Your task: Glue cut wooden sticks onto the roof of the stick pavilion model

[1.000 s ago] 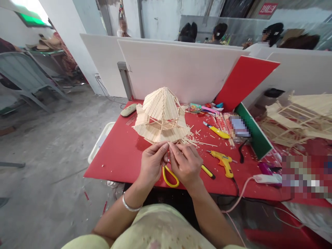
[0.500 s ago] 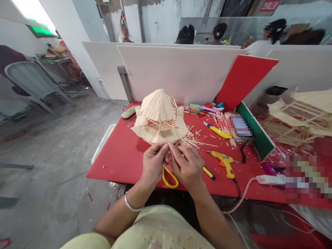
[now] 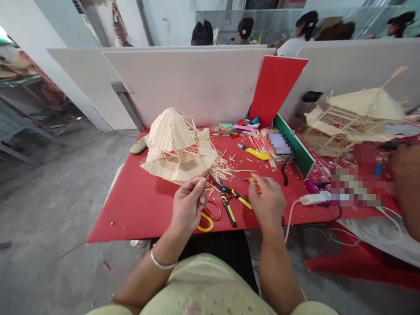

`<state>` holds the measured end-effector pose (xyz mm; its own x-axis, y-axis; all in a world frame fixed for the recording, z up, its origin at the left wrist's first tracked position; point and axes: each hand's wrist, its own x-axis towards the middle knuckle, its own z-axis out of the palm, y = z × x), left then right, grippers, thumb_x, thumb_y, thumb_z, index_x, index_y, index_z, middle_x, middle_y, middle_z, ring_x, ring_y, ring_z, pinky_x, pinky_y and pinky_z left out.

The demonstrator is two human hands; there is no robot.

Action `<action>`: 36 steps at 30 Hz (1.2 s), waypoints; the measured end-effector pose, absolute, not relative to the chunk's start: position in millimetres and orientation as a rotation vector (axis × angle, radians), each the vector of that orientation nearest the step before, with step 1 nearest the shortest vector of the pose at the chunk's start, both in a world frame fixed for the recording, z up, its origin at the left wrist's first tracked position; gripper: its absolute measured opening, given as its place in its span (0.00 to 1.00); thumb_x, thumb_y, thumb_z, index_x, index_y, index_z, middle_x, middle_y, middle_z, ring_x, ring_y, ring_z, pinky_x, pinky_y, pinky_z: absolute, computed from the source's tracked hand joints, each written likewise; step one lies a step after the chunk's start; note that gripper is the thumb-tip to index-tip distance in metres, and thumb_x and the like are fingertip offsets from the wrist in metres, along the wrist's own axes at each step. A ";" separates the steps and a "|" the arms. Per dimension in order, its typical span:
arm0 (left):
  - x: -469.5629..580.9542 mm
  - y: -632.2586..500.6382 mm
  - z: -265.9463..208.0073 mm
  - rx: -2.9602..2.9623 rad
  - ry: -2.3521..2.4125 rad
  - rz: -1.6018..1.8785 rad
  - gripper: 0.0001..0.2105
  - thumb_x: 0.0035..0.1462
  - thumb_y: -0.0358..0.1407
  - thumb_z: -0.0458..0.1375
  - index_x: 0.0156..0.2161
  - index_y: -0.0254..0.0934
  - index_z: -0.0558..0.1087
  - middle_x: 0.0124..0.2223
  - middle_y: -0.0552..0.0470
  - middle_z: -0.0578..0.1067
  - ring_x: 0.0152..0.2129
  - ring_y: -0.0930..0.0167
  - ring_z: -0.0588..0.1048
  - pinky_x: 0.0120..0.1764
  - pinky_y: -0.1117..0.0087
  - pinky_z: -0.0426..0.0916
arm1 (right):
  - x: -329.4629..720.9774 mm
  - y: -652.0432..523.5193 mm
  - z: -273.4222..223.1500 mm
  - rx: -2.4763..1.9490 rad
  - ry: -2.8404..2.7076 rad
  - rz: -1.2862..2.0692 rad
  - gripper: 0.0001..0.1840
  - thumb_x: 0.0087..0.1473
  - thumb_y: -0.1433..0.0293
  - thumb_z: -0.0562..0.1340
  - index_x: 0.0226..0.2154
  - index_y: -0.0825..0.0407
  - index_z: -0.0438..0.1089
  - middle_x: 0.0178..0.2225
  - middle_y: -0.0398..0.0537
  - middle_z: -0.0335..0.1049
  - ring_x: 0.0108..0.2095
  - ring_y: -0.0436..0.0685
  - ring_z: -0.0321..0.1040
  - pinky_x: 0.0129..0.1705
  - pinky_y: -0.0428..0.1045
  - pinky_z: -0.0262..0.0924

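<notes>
My left hand (image 3: 188,203) is closed in a pinch just in front of the model house, with a tiny pale piece at its fingertips, too small to make out. The model house (image 3: 177,144) is built of thin wooden sticks, with a peaked roof and a flared lower tier. On the right, my right hand (image 3: 269,201) curls its fingers around a yellow glue gun (image 3: 251,179), hiding most of it; the nozzle points left. Between the hands lie black-and-yellow pliers (image 3: 227,205) and scissors with red and yellow handles (image 3: 215,211).
Loose sticks (image 3: 223,170) are scattered beside the model on the red table (image 3: 114,210). Behind them lie a yellow utility knife (image 3: 257,153) and a small can (image 3: 225,128). A green board (image 3: 295,146) stands at right, near another stick model (image 3: 357,118). A person's arm (image 3: 407,188) shows far right.
My right hand has left my left hand and moved right onto the glue gun. The pliers and scissors are now uncovered. The view has turned right.
</notes>
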<state>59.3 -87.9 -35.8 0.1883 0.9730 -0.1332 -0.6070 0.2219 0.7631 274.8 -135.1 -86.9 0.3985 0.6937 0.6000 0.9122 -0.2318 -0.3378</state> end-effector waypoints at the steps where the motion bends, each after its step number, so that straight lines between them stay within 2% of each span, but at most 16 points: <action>1: 61.1 -88.0 -37.0 0.641 0.702 1.212 0.13 0.47 0.37 0.72 0.35 0.32 0.77 0.31 0.53 0.77 0.16 0.83 0.62 0.16 0.80 0.55 | 292.7 -138.9 -93.2 -2.229 -1.335 -0.348 0.20 0.59 0.67 0.59 0.53 0.50 0.74 0.46 0.57 0.75 0.47 0.64 0.69 0.45 0.55 0.64; 3: 63.7 -88.2 -39.0 0.643 0.710 1.202 0.13 0.47 0.37 0.72 0.36 0.32 0.77 0.31 0.52 0.77 0.15 0.83 0.62 0.16 0.80 0.54 | 325.7 -144.9 -106.8 -2.656 -1.226 -0.076 0.24 0.58 0.65 0.58 0.55 0.55 0.71 0.49 0.65 0.72 0.49 0.69 0.69 0.44 0.59 0.65; 5: 64.8 -88.3 -40.5 0.646 0.718 1.200 0.13 0.47 0.37 0.72 0.36 0.32 0.77 0.31 0.52 0.77 0.16 0.83 0.62 0.16 0.80 0.53 | 350.7 -146.8 -120.5 -2.750 -1.192 0.072 0.24 0.57 0.64 0.57 0.52 0.58 0.73 0.46 0.69 0.73 0.47 0.73 0.71 0.42 0.61 0.65; 7: 65.0 -88.3 -41.3 0.645 0.726 1.195 0.13 0.48 0.38 0.72 0.36 0.32 0.77 0.31 0.52 0.77 0.16 0.83 0.62 0.16 0.80 0.53 | 365.4 -144.0 -132.4 -2.770 -1.206 0.200 0.23 0.57 0.63 0.56 0.49 0.56 0.75 0.43 0.66 0.75 0.43 0.72 0.73 0.41 0.61 0.66; 10: 63.5 -87.9 -41.0 0.637 0.737 1.187 0.13 0.48 0.39 0.71 0.35 0.32 0.77 0.31 0.52 0.77 0.16 0.83 0.62 0.16 0.80 0.53 | 372.3 -134.9 -144.7 -2.762 -1.236 0.301 0.23 0.53 0.61 0.58 0.49 0.53 0.74 0.45 0.64 0.76 0.44 0.70 0.75 0.43 0.59 0.66; 14: 56.5 -86.8 -39.6 0.612 0.729 1.203 0.14 0.47 0.39 0.72 0.35 0.32 0.77 0.30 0.53 0.77 0.15 0.83 0.62 0.16 0.79 0.54 | 372.7 -125.3 -151.3 -2.721 -1.192 0.324 0.25 0.52 0.60 0.59 0.48 0.56 0.75 0.45 0.67 0.76 0.46 0.71 0.74 0.46 0.59 0.65; 17: 48.3 -85.7 -37.6 0.586 0.721 1.215 0.15 0.47 0.39 0.72 0.36 0.31 0.77 0.31 0.52 0.77 0.15 0.84 0.62 0.17 0.80 0.53 | 370.6 -124.3 -147.5 -2.617 -1.160 0.342 0.24 0.51 0.61 0.58 0.47 0.56 0.75 0.40 0.64 0.78 0.42 0.69 0.75 0.42 0.57 0.66; 22: 32.8 -78.4 -25.9 0.558 0.670 1.243 0.13 0.47 0.37 0.72 0.36 0.32 0.77 0.31 0.52 0.77 0.15 0.84 0.61 0.16 0.81 0.52 | 345.8 -127.7 -110.0 -2.334 -1.062 0.353 0.30 0.55 0.57 0.57 0.56 0.54 0.66 0.35 0.50 0.78 0.31 0.58 0.74 0.32 0.50 0.65; 23: 29.3 -75.5 -21.8 0.552 0.658 1.241 0.13 0.47 0.37 0.72 0.36 0.32 0.77 0.32 0.53 0.77 0.15 0.85 0.61 0.16 0.81 0.52 | 337.6 -128.3 -96.9 -2.191 -0.988 0.380 0.29 0.53 0.56 0.60 0.54 0.53 0.68 0.32 0.47 0.76 0.28 0.57 0.72 0.30 0.49 0.64; 26: 17.7 -63.9 -6.6 0.505 0.631 1.182 0.14 0.46 0.35 0.72 0.36 0.32 0.76 0.32 0.54 0.77 0.15 0.86 0.60 0.15 0.82 0.51 | 309.8 -128.7 -51.6 -1.889 -0.972 0.373 0.15 0.50 0.58 0.63 0.37 0.49 0.71 0.23 0.39 0.68 0.25 0.53 0.65 0.28 0.47 0.59; 29: 6.1 -51.2 9.3 0.446 0.607 1.080 0.13 0.46 0.32 0.72 0.34 0.31 0.74 0.33 0.54 0.75 0.14 0.87 0.59 0.14 0.83 0.49 | 281.4 -125.8 -9.2 -1.752 -1.091 0.310 0.11 0.49 0.59 0.64 0.31 0.49 0.69 0.23 0.39 0.67 0.26 0.53 0.63 0.29 0.47 0.57; 33: -2.7 -35.7 22.0 0.416 0.608 1.000 0.07 0.53 0.27 0.67 0.32 0.29 0.72 0.31 0.54 0.73 0.14 0.87 0.58 0.14 0.83 0.50 | 250.1 -115.2 25.8 -1.644 -1.267 0.226 0.14 0.51 0.58 0.63 0.38 0.49 0.71 0.27 0.42 0.68 0.27 0.54 0.63 0.29 0.49 0.58; 36: -3.4 -23.4 22.4 0.400 0.631 1.005 0.05 0.56 0.25 0.63 0.32 0.29 0.71 0.31 0.53 0.74 0.14 0.87 0.59 0.14 0.85 0.51 | 234.8 -104.1 36.1 -1.647 -1.406 0.148 0.14 0.53 0.58 0.63 0.37 0.49 0.71 0.26 0.42 0.67 0.26 0.54 0.63 0.29 0.49 0.58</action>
